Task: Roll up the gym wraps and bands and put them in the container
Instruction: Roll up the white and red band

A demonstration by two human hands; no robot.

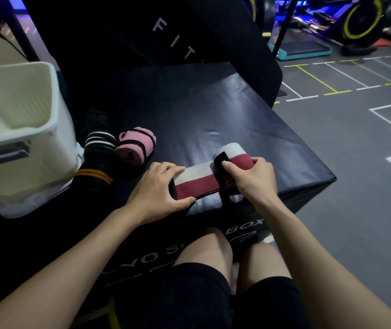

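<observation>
— How are your hands set?
— My left hand point(158, 188) pinches the flat tail of the wrap point(196, 184); my right hand point(251, 179) curls round its rolled end, near the tabletop point(213, 110) front edge.
— Room beyond?
— Bare tabletop ahead; pink roll point(135, 145) and bin point(19, 129) sit left.

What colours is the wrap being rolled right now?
The wrap is white and dark red lengthwise, with a black strap; head view shows it.

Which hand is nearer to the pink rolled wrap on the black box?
Left. The left hand lies just below and right of the pink rolled wrap, gripping the red and white wrap. The right hand is farther right.
</observation>
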